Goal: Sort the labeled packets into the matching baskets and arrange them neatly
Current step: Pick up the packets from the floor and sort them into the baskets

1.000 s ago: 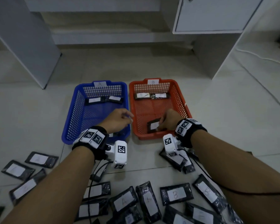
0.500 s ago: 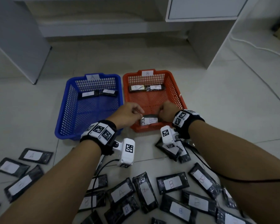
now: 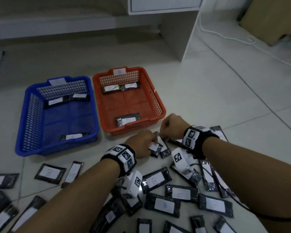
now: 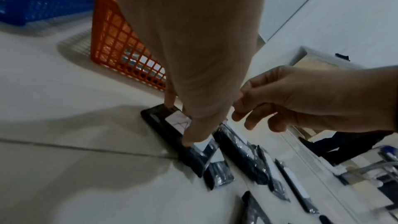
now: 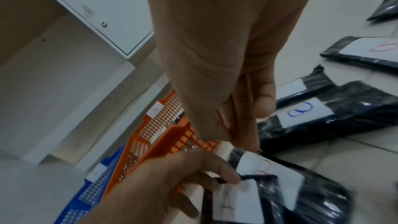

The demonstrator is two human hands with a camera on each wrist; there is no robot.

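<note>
My left hand (image 3: 141, 143) is down on the floor pile just in front of the orange basket (image 3: 155, 93) and pinches a black packet labelled A (image 3: 154, 147). In the left wrist view its thumb and a finger (image 4: 189, 140) span that A packet (image 4: 163, 125). My right hand (image 3: 170, 125) hovers beside it with loosely curled fingers (image 4: 249, 123) that hold nothing, their tips close to a red-lettered packet (image 5: 269, 164) lying under the A packet (image 5: 234, 198). The blue basket (image 3: 21, 121) holds three packets and the orange one three.
Several loose labelled packets (image 3: 155, 181) cover the floor near me, left and right of my arms. A white cabinet (image 3: 175, 39) stands behind the baskets. A white cable (image 3: 225, 36) and a cardboard box (image 3: 267, 19) lie at the far right.
Both hands have drawn back from the orange basket to the floor pile. The packet they held lies at that basket's near end. My left hand has taken hold of an A packet.
</note>
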